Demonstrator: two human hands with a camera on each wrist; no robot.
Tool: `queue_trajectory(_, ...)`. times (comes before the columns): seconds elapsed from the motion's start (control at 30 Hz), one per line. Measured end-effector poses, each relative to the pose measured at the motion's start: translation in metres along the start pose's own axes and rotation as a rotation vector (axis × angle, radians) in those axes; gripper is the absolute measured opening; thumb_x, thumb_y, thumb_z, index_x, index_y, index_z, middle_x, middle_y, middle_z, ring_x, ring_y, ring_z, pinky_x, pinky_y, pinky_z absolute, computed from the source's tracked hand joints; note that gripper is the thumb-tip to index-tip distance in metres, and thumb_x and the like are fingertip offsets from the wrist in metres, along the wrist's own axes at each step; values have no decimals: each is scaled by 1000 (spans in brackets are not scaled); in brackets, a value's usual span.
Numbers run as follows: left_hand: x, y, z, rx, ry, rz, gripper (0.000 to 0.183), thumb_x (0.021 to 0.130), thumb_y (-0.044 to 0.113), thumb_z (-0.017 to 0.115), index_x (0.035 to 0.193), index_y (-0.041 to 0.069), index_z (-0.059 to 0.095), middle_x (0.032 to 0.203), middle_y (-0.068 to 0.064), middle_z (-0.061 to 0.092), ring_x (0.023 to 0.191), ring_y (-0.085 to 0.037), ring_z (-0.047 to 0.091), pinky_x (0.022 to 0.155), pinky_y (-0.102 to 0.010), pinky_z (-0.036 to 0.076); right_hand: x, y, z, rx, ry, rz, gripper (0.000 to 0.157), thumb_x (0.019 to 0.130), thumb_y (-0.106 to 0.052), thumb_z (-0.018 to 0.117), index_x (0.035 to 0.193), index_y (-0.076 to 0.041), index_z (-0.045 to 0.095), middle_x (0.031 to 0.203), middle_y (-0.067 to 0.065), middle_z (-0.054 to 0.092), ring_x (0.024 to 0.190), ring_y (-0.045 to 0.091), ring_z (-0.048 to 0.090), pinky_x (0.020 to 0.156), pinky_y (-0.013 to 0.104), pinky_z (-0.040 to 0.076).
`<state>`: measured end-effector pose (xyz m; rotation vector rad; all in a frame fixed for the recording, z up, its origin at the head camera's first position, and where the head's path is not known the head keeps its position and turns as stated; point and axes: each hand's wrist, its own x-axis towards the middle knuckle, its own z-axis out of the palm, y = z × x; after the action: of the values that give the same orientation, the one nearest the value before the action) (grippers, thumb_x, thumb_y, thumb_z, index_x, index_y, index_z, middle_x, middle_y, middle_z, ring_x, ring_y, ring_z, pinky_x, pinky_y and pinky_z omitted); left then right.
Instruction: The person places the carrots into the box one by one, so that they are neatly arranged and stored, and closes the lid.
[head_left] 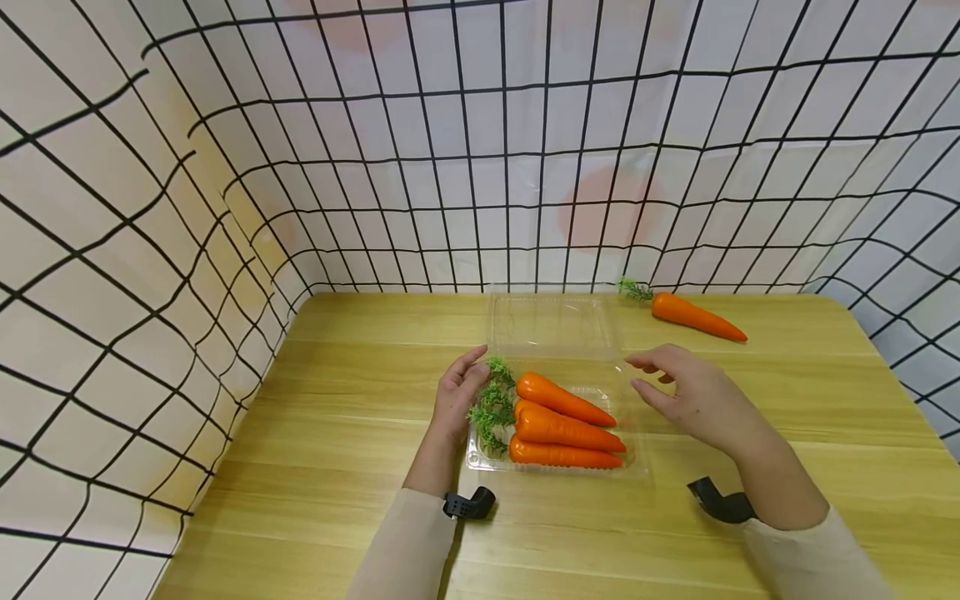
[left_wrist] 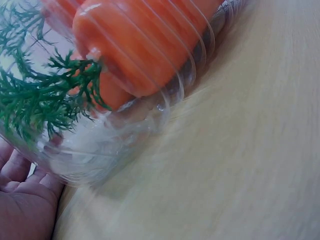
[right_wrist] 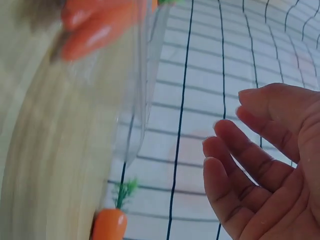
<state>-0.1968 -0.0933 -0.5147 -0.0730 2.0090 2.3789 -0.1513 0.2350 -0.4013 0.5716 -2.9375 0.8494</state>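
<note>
A clear plastic clamshell box (head_left: 558, 468) lies with its lid (head_left: 551, 321) folded back toward the far side. Inside sit several orange carrots (head_left: 570, 427), their green tops (head_left: 491, 408) at the left end and tips pointing right. My left hand (head_left: 453, 398) rests against the box's left end, fingers extended along it. In the left wrist view, that hand (left_wrist: 30, 200) shows beside the clear wall, below the leafy tops. My right hand (head_left: 693, 396) hovers just off the box's right edge, fingers loosely bent and apart. The right wrist view shows nothing between its fingers.
One more carrot (head_left: 697, 317) lies behind my right hand near the table's far edge, its leaves toward the lid. Grid-patterned curtains (head_left: 450, 167) rise along the back and both sides of the wooden table (head_left: 300, 500).
</note>
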Motion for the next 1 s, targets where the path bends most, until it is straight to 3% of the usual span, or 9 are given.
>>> queue_trajectory(0.43, -1, 1, 0, 7, 4, 4, 43, 100, 16, 61, 142, 6, 59, 91, 14, 64, 81, -5, 56, 61, -17, 39, 16, 44, -27, -62, 135, 122, 38, 100, -24, 65, 132, -4, 65, 130, 24, 64, 103, 42, 65, 86, 61, 55)
queue_trajectory(0.67, 0, -1, 0, 10, -6, 5, 43, 101, 17, 60, 143, 6, 58, 91, 13, 63, 81, -4, 55, 61, -16, 39, 23, 63, -28, -53, 127, 199, 40, 101, -26, 62, 133, -2, 63, 137, 27, 57, 116, 48, 59, 93, 66, 49)
queue_trajectory(1.0, 0, -1, 0, 22, -5, 13, 43, 101, 16, 59, 143, 7, 59, 90, 13, 62, 81, -5, 55, 61, -17, 38, 38, 97, -27, -90, 106, 192, 48, 101, -27, 62, 138, 1, 57, 140, 32, 52, 127, 54, 47, 102, 72, 37)
